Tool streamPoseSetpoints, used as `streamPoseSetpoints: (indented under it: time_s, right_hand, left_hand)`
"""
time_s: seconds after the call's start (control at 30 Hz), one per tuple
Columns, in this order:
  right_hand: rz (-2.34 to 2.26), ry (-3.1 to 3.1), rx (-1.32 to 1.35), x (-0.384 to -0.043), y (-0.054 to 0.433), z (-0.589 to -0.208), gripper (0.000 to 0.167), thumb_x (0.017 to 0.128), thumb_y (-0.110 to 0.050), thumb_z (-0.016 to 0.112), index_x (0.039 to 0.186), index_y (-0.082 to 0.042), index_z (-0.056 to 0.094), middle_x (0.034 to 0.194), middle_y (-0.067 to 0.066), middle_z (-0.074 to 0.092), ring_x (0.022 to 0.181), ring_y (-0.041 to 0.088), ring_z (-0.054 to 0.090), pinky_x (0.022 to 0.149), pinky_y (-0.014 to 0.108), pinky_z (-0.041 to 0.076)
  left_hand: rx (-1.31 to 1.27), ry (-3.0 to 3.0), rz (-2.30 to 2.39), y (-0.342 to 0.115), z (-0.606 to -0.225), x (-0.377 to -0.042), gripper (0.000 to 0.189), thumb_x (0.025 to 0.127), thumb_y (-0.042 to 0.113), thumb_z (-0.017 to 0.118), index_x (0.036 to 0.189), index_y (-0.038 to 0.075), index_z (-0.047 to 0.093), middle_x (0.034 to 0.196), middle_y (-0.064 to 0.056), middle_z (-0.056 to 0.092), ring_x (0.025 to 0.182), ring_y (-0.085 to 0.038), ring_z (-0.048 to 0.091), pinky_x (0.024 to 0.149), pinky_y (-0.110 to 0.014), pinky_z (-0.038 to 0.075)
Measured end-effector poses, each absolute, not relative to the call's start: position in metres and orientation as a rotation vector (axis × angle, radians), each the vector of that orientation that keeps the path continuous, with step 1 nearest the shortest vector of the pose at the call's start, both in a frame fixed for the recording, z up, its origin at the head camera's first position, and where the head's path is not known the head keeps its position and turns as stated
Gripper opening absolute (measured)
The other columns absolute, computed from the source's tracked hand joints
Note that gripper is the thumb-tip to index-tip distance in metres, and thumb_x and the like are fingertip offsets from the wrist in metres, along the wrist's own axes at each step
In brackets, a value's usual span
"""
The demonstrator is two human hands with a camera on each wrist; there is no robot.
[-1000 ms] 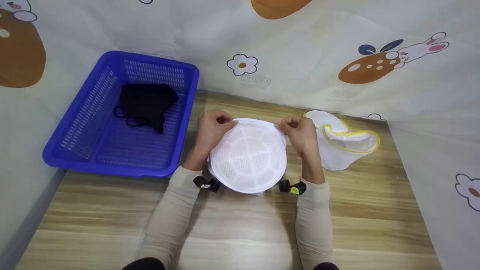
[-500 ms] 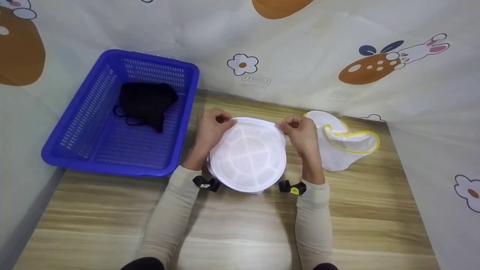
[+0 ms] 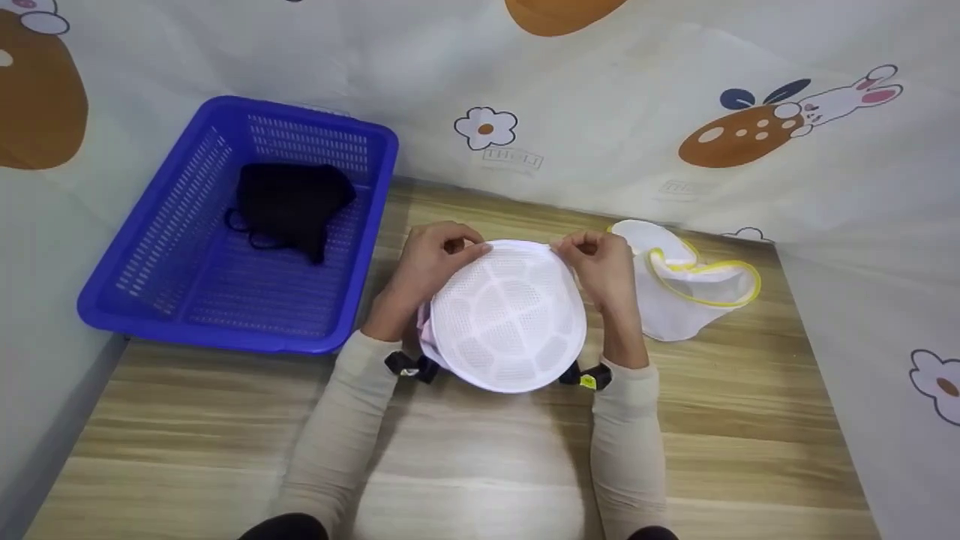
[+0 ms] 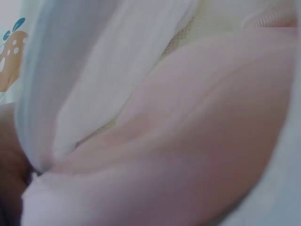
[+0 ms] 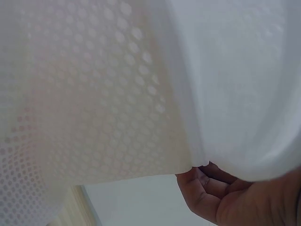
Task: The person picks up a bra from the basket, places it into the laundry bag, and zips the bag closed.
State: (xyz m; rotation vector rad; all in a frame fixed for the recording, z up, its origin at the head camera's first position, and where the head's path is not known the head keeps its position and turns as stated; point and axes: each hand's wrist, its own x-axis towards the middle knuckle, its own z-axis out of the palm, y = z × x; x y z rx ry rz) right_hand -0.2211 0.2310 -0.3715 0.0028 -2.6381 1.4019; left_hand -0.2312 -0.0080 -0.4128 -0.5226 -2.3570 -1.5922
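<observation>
A round white mesh laundry bag (image 3: 510,322) is held up in front of me in the head view, its ribbed circular face toward the camera. At its upper left rim my left hand (image 3: 429,266) pinches the edge between thumb and fingers. My right hand (image 3: 602,268) pinches the same rim at the upper right. A bit of pale pink fabric (image 3: 425,331) shows at the bag's left side. Close up, smooth pinkish fabric (image 4: 178,141) fills the left wrist view. The right wrist view has the perforated mesh (image 5: 103,84) above the right fingertips (image 5: 200,181).
On the left stands a blue plastic basket (image 3: 262,341) with a black cloth item with loops (image 3: 292,206) in it. A white bag with yellow trim (image 3: 682,311) lies on the wooden table (image 3: 742,435) to the right. A patterned sheet (image 3: 592,135) hangs behind.
My left hand has shifted right along the rim, closer to the right hand. The bag's round face has swung right and slightly down, and pink fabric now shows at its left.
</observation>
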Motion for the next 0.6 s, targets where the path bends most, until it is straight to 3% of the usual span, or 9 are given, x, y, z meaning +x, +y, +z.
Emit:
streamPoseSetpoints:
  time_s: [0.6]
  right_hand:
    - [1.465,-2.652,0.015,-0.2217,0.228,-0.3715,0.012,0.086,-0.014,0.071,0.083,-0.001,0.072,0.081,0.008,0.067,0.073,0.016,0.058,0.06,0.021,0.045]
  left_hand:
    - [-0.551,-2.247,-1.572,-0.0036,-0.4146,-0.2321,0.009,0.08,0.012,0.077,0.076,0.005,0.075,0.07,-0.002,0.062,0.063,-0.011,0.052,0.06,-0.024,0.042]
